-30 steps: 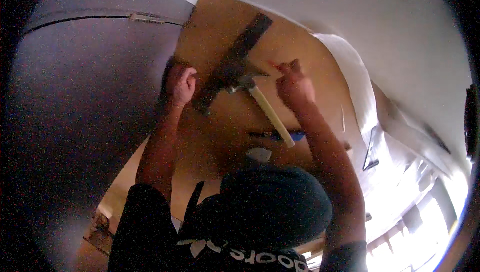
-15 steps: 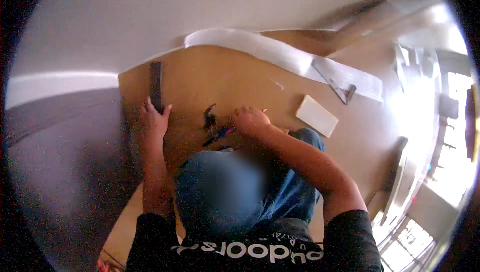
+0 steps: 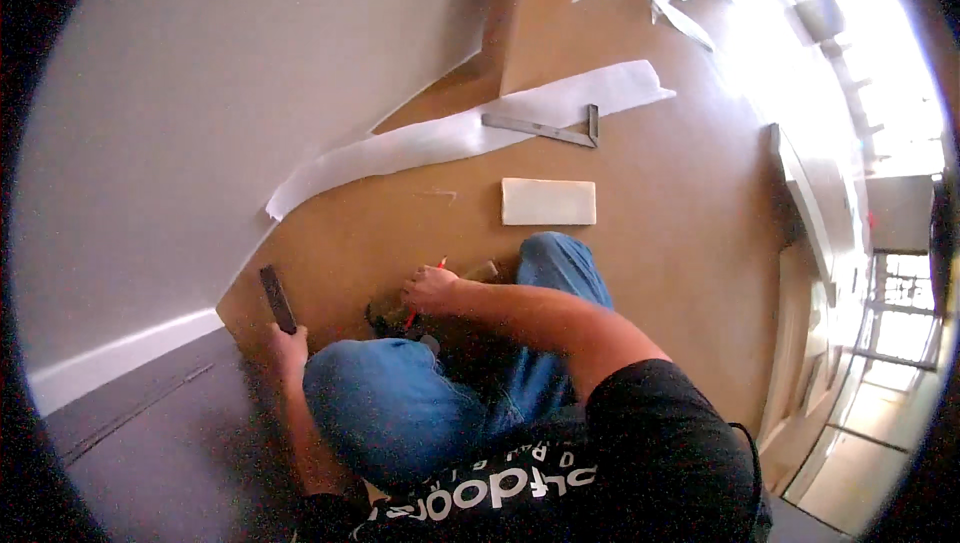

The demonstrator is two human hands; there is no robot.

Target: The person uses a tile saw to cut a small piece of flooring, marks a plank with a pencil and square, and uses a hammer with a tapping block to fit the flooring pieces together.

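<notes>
My left hand (image 3: 289,346) grips the near end of a dark flat strip (image 3: 276,293) on the brown floor, beside the grey panel at the left. My right hand (image 3: 432,288) is closed on a thin red pencil (image 3: 441,262), its tip sticking up past my fingers. Beneath that hand lie dark tools (image 3: 384,319), too shadowed to make out fully, and a pale wooden handle (image 3: 481,273), partly hidden by my forearm. My bent knees in jeans frame the tools from below.
A long white sheet (image 3: 385,152) runs along the wall, with a metal square (image 3: 540,130) lying on it. A cream block (image 3: 548,202) sits beyond my right knee. Long white boards (image 3: 800,193) lie at the right, near bright windows (image 3: 895,303).
The view has swung toward the room's right. My left hand, apart from the dark strip a second ago, now grips it. My right hand has moved down and inward over the tools.
</notes>
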